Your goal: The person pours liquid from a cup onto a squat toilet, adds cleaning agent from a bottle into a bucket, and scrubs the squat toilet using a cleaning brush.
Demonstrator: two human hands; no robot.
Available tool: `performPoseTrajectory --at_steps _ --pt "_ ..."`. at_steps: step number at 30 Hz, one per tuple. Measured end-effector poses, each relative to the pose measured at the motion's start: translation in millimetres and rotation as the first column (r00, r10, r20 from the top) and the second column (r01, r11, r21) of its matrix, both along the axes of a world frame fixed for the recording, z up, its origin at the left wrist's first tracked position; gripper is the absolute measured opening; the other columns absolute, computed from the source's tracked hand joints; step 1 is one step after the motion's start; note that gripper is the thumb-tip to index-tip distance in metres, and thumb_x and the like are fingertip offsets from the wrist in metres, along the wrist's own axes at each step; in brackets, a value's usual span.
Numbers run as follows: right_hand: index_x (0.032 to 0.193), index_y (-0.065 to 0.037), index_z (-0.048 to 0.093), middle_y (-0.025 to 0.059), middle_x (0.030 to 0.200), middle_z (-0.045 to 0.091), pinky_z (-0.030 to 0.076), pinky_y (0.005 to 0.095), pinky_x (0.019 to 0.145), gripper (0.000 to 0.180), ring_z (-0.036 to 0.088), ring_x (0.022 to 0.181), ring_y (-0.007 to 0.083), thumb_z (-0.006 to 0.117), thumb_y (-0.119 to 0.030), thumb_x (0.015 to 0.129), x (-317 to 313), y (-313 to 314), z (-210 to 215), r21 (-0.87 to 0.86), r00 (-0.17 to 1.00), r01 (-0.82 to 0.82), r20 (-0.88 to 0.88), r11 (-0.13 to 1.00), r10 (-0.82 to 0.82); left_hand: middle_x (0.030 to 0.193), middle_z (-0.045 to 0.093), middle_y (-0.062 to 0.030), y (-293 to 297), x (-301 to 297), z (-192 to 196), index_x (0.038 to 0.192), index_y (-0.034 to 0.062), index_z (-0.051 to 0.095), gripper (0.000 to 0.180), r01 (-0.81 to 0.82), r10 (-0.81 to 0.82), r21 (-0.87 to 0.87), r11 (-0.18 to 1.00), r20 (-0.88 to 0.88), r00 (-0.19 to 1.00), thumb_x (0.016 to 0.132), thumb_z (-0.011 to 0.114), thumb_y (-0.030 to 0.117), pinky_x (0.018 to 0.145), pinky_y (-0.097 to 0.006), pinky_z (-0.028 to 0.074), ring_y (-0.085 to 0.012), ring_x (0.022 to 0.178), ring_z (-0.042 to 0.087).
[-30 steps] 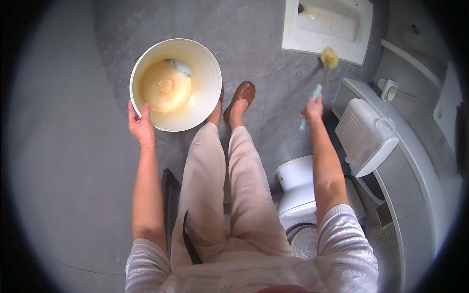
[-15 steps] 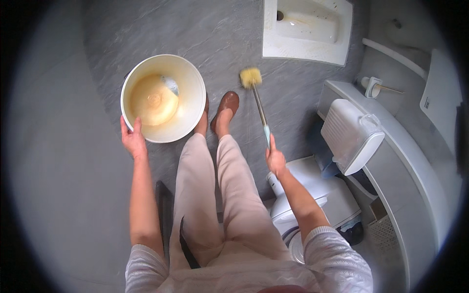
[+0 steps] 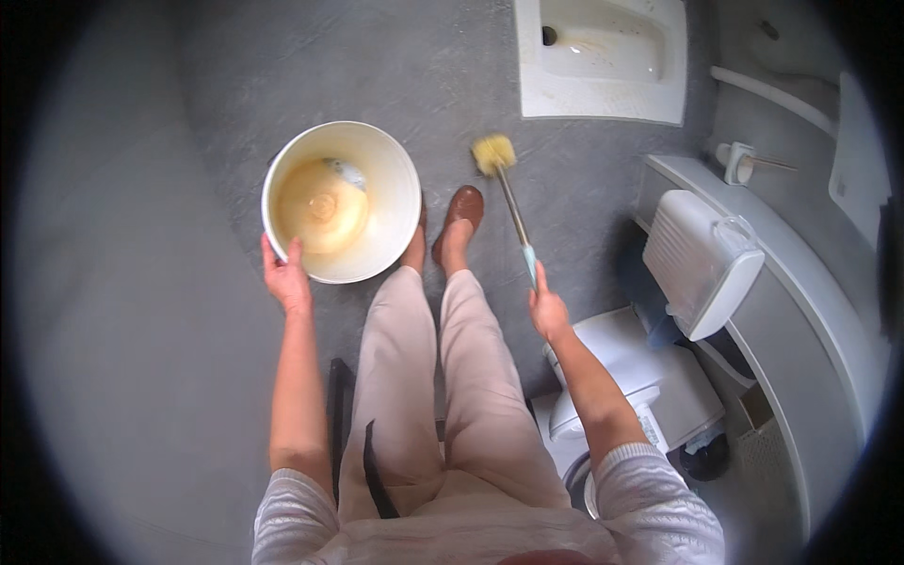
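A cream bucket (image 3: pixel 391 217), stained yellowish-brown inside, is in my left hand (image 3: pixel 287 280), whose fingers grip its near-left rim. The bucket leans so that its inside faces me, and a small pale piece (image 3: pixel 346 173) lies near its bottom. My right hand (image 3: pixel 549 309) is closed round the light-blue grip of a long-handled toilet brush (image 3: pixel 513 202). Its yellow bristle head (image 3: pixel 493 153) points away from me, over the grey floor right of the bucket. Whether the bristles touch the floor I cannot tell.
A white squat toilet (image 3: pixel 601 105) with brown stains is set in the floor at the far right. Along the right run a grey ledge (image 3: pixel 692 169), a white ribbed container (image 3: pixel 692 254) and a white appliance-like object (image 3: pixel 607 344). My brown shoes (image 3: pixel 463 209) stand between bucket and brush.
The bucket, the brush and my legs sit farther right in the picture, as does the whole scene, so my view has shifted. Both hands keep their holds.
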State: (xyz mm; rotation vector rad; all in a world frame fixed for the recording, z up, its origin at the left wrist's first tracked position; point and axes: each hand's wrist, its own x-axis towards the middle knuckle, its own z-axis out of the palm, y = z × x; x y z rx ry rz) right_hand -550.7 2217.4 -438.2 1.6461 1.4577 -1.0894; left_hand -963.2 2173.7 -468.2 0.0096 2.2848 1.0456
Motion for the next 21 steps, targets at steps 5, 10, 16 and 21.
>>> performPoseTrajectory --at_steps 5,10,16,21 --pt "0.135 -0.023 0.006 0.0231 0.076 0.058 0.044 0.0484 0.066 0.064 0.057 0.07 0.0395 0.043 -0.019 0.084 -33.9 69.1 -31.0 0.163 0.994 0.047 -0.11 0.986 -0.029 0.104 0.056 -0.008 26.3 17.0 23.1 0.128 0.0014 0.032 0.063 0.075 -0.079 -0.146 0.986 -0.02 0.997 0.074 0.064 0.005 0.079 -0.025 0.042 -0.0132 0.087 0.054" --pt "0.134 -0.022 0.011 0.0214 0.078 0.058 0.044 0.0473 0.065 0.06 0.057 0.071 0.0386 0.043 -0.019 0.084 -135.1 174.8 -71.2 0.368 0.978 -0.069 -0.16 0.927 0.136 0.099 0.058 -0.0075 16.6 24.2 17.5 0.13 0.0036 0.029 0.067 0.116 -0.116 -0.039 0.993 -0.006 0.993 0.073 0.064 0.007 0.068 -0.024 0.046 -0.0131 0.082 0.055" --pt "0.134 -0.032 0.006 0.0185 0.077 0.059 0.045 0.0438 0.067 0.067 0.058 0.073 0.035 0.046 -0.017 0.082 -16.4 19.8 -26.8 0.028 0.978 -0.186 -0.088 0.982 0.187 0.086 0.057 -0.0026 15.4 23.8 30.9 0.132 0.0066 0.025 0.073 0.048 -0.047 -0.019 0.999 0.05 0.998 0.072 0.066 0.013 0.047 -0.023 0.044 -0.0092 0.063 0.053" --pt "0.135 -0.028 0.006 0.0212 0.08 0.058 0.045 0.0438 0.068 0.063 0.058 0.073 0.036 0.043 -0.02 0.085 30.8 30.1 -2.4 0.035 0.999 -0.034 0.036 0.999 0.033 0.075 0.054 0.0017 20.5 34.5 38.6 0.128 0.0108 0.032 0.067 0.092 -0.075 -0.111 0.99 0.148 0.986 0.072 0.067 0.016 0.044 -0.022 0.043 -0.0066 0.058 0.051"
